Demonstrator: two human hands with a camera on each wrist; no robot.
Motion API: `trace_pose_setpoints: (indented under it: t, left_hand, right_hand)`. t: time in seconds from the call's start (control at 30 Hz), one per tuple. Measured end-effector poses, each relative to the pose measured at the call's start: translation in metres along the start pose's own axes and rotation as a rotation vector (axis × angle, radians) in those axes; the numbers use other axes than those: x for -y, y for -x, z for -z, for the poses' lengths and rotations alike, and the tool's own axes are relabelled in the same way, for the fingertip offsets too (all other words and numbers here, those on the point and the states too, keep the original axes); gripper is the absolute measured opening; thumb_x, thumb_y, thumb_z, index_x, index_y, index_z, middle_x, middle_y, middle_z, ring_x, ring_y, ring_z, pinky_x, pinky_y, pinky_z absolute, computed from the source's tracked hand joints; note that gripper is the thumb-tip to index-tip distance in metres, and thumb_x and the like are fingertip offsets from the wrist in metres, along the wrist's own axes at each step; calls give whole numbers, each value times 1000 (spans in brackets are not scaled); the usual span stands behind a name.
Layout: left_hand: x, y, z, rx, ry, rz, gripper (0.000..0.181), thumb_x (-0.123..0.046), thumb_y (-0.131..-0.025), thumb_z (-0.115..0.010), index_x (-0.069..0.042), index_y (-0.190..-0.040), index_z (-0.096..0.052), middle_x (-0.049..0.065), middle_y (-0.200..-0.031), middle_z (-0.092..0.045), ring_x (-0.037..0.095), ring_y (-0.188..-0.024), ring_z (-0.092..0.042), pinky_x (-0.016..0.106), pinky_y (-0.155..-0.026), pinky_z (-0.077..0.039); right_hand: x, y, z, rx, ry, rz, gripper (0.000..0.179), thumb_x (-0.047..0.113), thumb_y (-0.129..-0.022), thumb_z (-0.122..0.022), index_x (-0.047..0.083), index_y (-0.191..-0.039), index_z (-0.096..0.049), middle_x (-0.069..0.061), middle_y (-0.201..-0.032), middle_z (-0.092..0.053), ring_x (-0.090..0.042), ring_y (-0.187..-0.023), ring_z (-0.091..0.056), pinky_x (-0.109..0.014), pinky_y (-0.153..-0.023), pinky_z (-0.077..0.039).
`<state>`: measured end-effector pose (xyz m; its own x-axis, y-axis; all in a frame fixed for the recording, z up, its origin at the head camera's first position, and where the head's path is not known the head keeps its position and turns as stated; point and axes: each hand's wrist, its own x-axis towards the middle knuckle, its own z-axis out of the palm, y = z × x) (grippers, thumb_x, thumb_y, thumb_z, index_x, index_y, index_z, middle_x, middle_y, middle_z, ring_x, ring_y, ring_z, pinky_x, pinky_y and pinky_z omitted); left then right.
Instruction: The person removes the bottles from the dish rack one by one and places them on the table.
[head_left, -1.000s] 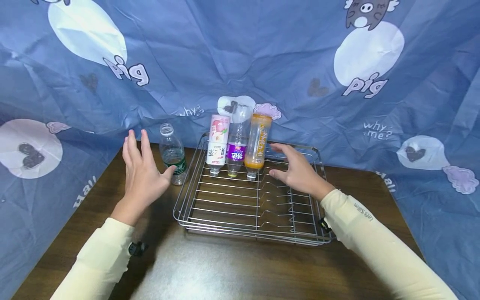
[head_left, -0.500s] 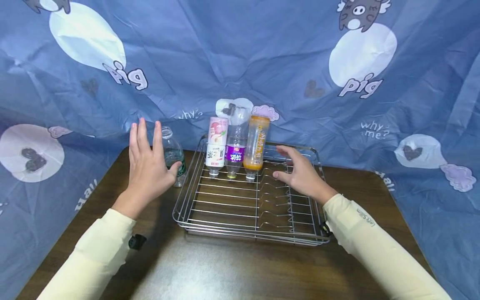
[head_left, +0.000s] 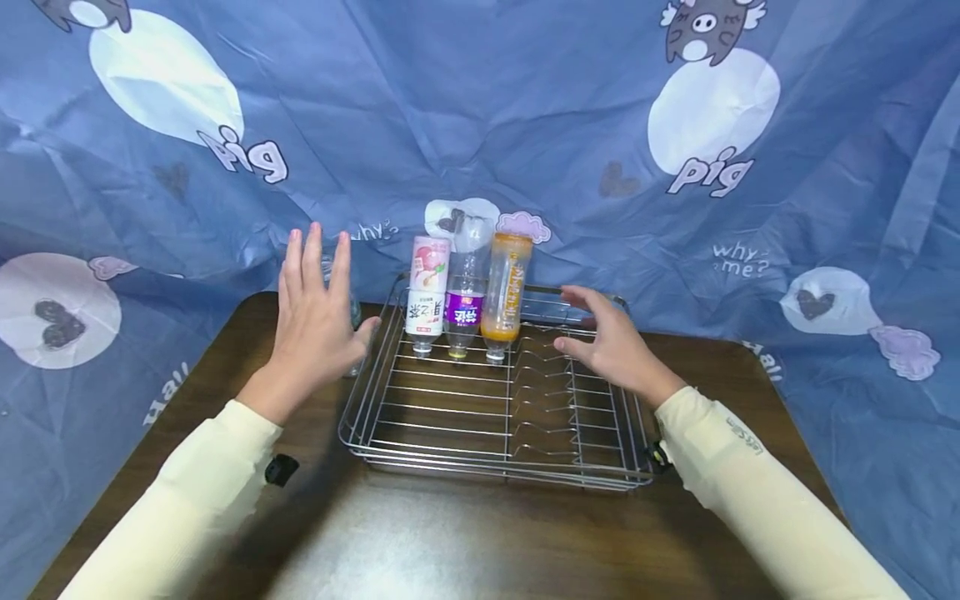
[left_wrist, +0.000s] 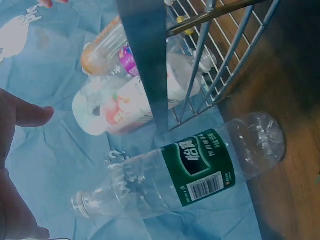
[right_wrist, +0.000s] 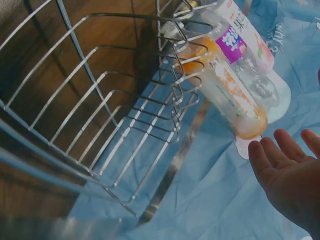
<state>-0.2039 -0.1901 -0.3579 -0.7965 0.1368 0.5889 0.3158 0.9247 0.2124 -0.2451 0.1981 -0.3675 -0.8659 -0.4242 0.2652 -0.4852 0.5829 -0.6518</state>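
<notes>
My left hand [head_left: 318, 321], fingers spread and raised, is in front of a clear plastic bottle and hides most of it in the head view. The left wrist view shows that bottle [left_wrist: 200, 167] standing uncapped with a green label, beside the wire dish rack [head_left: 427, 457]. My right hand [head_left: 615, 346] hovers over the rack's right part with nothing in it, thumb apart from the fingers. Upside down along the rack's back lean a pink-and-white labelled bottle [head_left: 427, 287], a clear purple-labelled bottle [head_left: 464, 310] and an orange-tinted bottle [head_left: 507, 287], left to right.
The rack, with its raised metal rim and wavy plate dividers [head_left: 536, 404], takes up the middle of the brown wooden table [head_left: 465, 542]. A blue printed cloth [head_left: 480, 108] hangs right behind the table and along its sides.
My left hand has moved right and slightly up, now covering most of the green-labelled bottle in the head view. My right hand has shifted a little right, away from the orange-tinted bottle.
</notes>
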Motion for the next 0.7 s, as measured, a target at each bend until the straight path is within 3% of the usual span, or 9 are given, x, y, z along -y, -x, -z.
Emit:
trace_pose_setpoints:
  t: [0.17,0.5,0.7]
  left_hand:
    - [-5,-7,0,25,-5,-13,114,-25,-77,-85,-5,-162,-11,24,-165,3,39,-151,12,62,-120,-6]
    - [-12,-24,-3,26,-69,-115,113,-28,-75,-86,-3,-161,-16,28,-164,-4,44,-151,6,65,-119,-11]
    - [-17,-36,-6,76,-96,-169,112,-29,-74,-86,-5,-160,-19,28,-163,-7,43,-152,5,67,-118,-12]
  right_hand:
    - [0,4,7,-20,-6,7,72,12,-88,-79,1,-149,-41,-19,-146,-51,-32,-136,-46,-50,-107,-44]
    - [-6,13,13,-14,-1,-14,74,14,-87,-80,1,-150,-41,-18,-146,-51,-33,-137,-45,-51,-105,-44]
    - [-7,16,17,-13,5,-14,75,12,-86,-80,1,-149,-41,-19,-146,-51,-34,-136,-46,-51,-106,-44]
